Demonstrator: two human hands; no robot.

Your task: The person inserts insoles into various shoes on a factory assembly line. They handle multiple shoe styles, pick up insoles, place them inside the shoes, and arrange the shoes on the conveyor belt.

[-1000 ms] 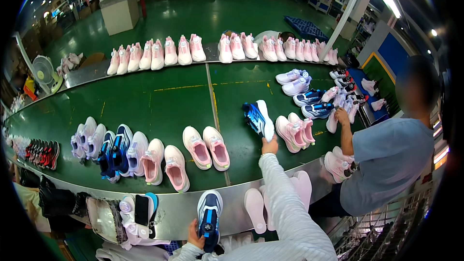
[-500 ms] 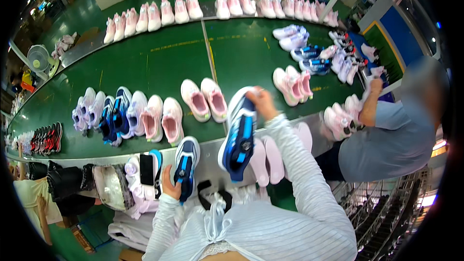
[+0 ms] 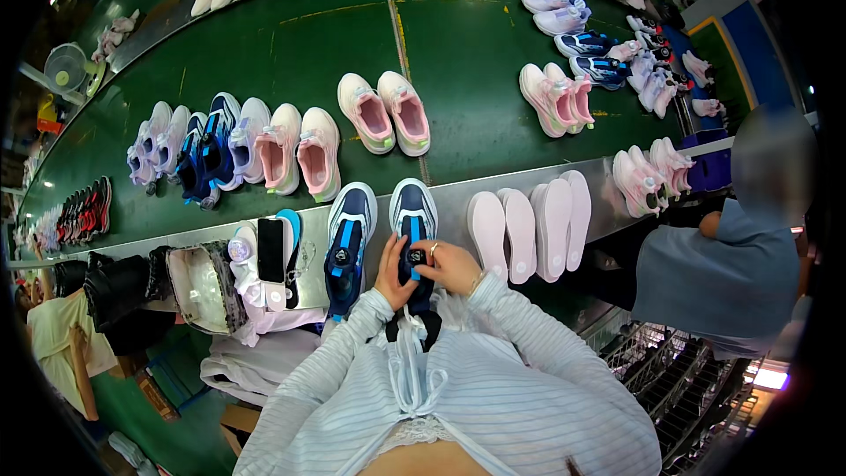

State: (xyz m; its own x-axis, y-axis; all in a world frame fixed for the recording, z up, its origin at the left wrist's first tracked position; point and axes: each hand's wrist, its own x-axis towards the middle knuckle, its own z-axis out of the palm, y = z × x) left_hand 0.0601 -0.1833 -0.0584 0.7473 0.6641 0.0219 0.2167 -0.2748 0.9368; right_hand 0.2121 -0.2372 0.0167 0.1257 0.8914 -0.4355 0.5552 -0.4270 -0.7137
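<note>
Two navy, white and bright-blue sneakers stand side by side, toes away from me, on the metal ledge in front of me. Both my hands are at the right-hand navy sneaker (image 3: 412, 203). My left hand (image 3: 393, 277) grips it from the left, fingers along its side. From the right, my right hand (image 3: 451, 268) has its bent fingers at the round black dial on the tongue; a ring shows on one finger. The left-hand navy sneaker (image 3: 351, 227) stands untouched close by. Its own dial and blue strap are plainly visible.
Pale pink insoles (image 3: 529, 227) lie on the ledge to the right. A black phone (image 3: 271, 250) and a lined basket (image 3: 201, 286) are at the left. Pink, lilac and navy shoes stand on the green conveyor belt (image 3: 300, 53). A co-worker (image 3: 705, 273) is at the right.
The right-hand sneaker, held up in my right hand before, now stands on the ledge. My left hand has left the other sneaker and joined my right. The view has tilted downward.
</note>
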